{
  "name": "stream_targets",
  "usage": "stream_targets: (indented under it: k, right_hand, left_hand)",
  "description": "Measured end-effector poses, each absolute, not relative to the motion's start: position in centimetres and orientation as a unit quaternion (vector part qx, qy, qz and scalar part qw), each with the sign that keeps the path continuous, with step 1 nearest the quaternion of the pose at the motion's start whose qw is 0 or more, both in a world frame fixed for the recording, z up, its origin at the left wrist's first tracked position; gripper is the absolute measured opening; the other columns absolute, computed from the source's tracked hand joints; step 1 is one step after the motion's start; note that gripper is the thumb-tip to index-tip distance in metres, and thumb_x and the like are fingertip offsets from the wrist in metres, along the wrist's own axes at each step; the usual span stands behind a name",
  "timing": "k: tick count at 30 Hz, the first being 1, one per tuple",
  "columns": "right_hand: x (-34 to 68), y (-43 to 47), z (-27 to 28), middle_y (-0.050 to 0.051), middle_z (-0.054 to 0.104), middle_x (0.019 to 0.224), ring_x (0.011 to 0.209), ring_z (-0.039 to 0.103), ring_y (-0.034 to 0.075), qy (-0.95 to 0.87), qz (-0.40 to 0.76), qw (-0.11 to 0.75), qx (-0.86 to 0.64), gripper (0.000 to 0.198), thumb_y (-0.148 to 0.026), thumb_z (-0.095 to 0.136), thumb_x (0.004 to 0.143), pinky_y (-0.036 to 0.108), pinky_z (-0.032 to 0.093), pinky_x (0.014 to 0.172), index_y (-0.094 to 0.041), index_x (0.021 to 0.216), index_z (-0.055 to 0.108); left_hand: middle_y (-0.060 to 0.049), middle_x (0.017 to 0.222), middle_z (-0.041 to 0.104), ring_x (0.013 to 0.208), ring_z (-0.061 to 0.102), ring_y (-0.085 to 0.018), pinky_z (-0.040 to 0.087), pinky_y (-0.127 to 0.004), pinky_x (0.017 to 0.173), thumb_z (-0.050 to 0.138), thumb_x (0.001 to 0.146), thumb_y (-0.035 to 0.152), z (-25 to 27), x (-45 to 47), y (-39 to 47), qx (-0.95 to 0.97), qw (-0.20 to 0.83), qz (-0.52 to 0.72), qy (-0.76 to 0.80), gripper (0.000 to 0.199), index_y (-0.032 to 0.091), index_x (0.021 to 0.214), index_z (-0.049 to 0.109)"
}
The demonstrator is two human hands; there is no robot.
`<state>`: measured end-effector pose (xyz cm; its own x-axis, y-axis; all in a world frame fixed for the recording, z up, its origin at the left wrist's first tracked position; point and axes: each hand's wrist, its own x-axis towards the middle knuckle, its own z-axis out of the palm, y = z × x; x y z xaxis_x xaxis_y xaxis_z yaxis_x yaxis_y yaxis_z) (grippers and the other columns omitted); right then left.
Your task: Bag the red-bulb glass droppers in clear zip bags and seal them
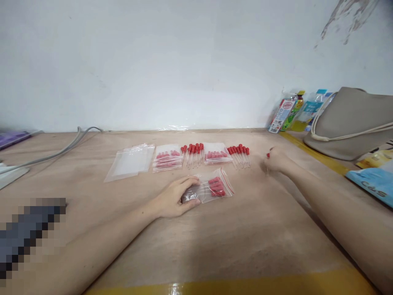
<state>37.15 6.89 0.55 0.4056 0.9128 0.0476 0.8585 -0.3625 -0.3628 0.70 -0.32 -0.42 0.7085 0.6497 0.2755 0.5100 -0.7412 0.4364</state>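
Note:
My left hand [175, 196] is closed around the left end of a clear zip bag [202, 192], thumb below and fingers above. Inside the bag lie several thin clear sticks with red ends [216, 187], which look like droppers. Off to the right, my right hand [274, 159] is pinched on a red-ended stick [268, 155], mostly hidden and blurred. Loose red-ended sticks lie in one row [195, 151] and another row [241, 153]. Filled zip bags are stacked in a left pile [167, 157] and a right pile [216, 153].
Flat clear bags [129, 162] lie at the left of the row. A grey cable [61, 151] crosses the table's left side. At the back right stand a carton [281, 116], bottles [307, 114] and a grey bag [353, 123]. A blue packet [373, 182] lies at the right edge.

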Motion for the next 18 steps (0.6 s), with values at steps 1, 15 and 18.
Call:
stream_targets:
  k: [1,15,18]
  right_hand:
    - [36.5,6.6,1.0,0.018,0.062,0.085,0.074,0.061,0.025,-0.546,0.101,0.231,-0.799,0.061,-0.019,0.052,0.072,0.033,0.046,0.059,0.002,0.127,0.035]
    - [26.8,2.8,-1.1,-0.006,0.051,0.075,0.056,0.06,0.011,-0.497,0.364,0.618,-0.489,0.05,-0.037,0.06,0.069,0.03,0.055,0.06,-0.025,0.104,0.026]
    - [26.3,2.6,-1.8,-0.005,0.053,0.073,0.06,0.063,0.013,-0.467,0.421,0.615,-0.476,0.042,-0.039,0.058,0.072,0.032,0.056,0.064,-0.026,0.098,0.027]
  left_hand:
    - [-0.01,0.125,0.052,0.117,0.049,-0.024,0.04,-0.04,0.099,0.057,0.082,0.036,-0.4,0.7,-0.3,0.909,0.167,0.21,0.319,0.041,0.019,0.118,0.047]
    - [-0.01,0.122,0.053,0.112,0.051,-0.024,0.041,-0.041,0.097,0.056,0.083,0.037,-0.2,0.8,-0.5,0.907,0.176,0.213,0.319,0.036,0.02,0.113,0.045]
    - [-0.01,0.122,0.052,0.111,0.051,-0.025,0.041,-0.041,0.096,0.055,0.083,0.037,-0.3,0.7,-0.5,0.905,0.177,0.211,0.323,0.035,0.02,0.112,0.044]
